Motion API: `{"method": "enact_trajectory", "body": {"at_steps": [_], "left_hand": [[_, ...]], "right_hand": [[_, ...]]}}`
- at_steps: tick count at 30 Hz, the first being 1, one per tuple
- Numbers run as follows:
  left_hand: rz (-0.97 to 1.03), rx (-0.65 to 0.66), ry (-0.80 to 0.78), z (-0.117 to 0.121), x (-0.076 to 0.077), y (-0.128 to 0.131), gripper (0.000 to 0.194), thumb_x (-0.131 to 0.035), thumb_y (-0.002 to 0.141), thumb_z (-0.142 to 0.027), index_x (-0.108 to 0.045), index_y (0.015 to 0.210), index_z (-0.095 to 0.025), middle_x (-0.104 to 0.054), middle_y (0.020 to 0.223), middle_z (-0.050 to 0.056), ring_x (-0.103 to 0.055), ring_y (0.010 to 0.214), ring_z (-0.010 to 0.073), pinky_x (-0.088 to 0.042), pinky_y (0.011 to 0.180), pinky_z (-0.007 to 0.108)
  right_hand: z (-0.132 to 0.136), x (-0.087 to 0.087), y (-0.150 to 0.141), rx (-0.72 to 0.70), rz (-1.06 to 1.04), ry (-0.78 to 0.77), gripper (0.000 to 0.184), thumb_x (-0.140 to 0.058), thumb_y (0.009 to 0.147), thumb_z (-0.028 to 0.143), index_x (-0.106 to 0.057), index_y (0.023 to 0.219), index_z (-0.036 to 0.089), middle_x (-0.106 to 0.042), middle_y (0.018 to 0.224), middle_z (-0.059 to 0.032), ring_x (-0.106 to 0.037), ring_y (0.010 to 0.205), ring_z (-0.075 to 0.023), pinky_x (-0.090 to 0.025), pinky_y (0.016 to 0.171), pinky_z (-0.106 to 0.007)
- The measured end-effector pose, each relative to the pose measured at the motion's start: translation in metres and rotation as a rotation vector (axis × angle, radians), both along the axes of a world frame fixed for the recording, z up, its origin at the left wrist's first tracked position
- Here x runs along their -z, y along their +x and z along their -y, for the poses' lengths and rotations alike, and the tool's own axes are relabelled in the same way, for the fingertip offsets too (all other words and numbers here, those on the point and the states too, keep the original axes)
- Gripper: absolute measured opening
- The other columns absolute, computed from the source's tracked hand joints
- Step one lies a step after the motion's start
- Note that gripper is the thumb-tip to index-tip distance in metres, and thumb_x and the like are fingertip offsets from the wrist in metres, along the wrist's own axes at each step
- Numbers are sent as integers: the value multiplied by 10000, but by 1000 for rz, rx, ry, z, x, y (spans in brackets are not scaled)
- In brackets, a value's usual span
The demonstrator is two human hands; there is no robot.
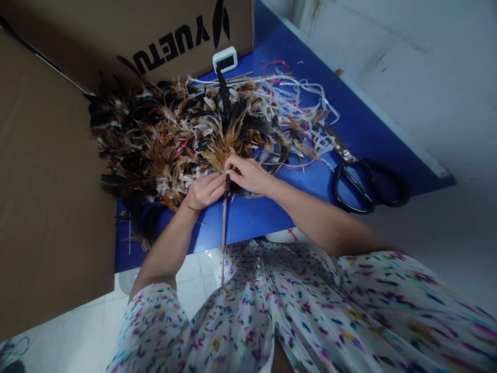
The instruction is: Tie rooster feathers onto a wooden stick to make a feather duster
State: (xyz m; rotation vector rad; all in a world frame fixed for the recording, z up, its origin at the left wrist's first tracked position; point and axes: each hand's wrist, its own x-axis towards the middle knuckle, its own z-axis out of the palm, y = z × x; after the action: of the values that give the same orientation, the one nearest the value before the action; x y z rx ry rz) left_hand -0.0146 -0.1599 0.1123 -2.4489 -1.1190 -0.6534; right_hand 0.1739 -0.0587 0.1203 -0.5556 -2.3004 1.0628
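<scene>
A thin wooden stick [223, 233] runs down from my hands past the table edge towards my lap. Tan and black feathers [227, 140] fan out just above its upper end, but my fingers hide where they meet. My left hand [207, 190] is closed around the stick's upper end. Fingertips of my right hand [250, 174] pinch a small white strip [228, 172] right beside the left fingers. Behind both hands spreads a large heap of brown, black and white feathers [155, 134].
Black-handled scissors [368, 184] lie at the right on the blue table [205, 230]. Tangled white and red strips [303, 103] lie behind them. A small white device with a dark screen [225, 60] stands by a cardboard box [171, 31]. Cardboard [54, 181] also rises on the left.
</scene>
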Motion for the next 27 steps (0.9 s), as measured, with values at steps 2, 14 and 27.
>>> {"method": "enact_trajectory", "body": {"at_steps": [2, 14, 27], "left_hand": [[13, 7, -2, 0, 0, 0, 144, -545, 892, -151, -681, 872, -192, -747, 1039, 94, -711, 981, 204, -611, 788, 343], [11, 10, 53, 0, -2, 2, 124, -558, 885, -145, -673, 860, -185, -751, 1014, 91, -711, 979, 208, -606, 755, 325], [125, 33, 63, 1, 3, 0, 104, -604, 862, -117, -674, 928, -155, -746, 1038, 129, -707, 1005, 214, -590, 827, 322]], "right_hand": [[0, 0, 1, 28, -41, -26, 227, -462, 806, 138, -570, 1003, 173, -584, 729, 15, -507, 633, -109, -372, 652, -229], [-5, 4, -1, -74, -130, 74, 205, -474, 840, 123, -670, 889, 156, -666, 884, -54, -589, 818, -144, -423, 777, -270], [-2, -3, 2, -12, -109, -249, 79, -551, 831, 182, -604, 797, 134, -609, 689, 10, -535, 534, -75, -406, 607, -231]]}}
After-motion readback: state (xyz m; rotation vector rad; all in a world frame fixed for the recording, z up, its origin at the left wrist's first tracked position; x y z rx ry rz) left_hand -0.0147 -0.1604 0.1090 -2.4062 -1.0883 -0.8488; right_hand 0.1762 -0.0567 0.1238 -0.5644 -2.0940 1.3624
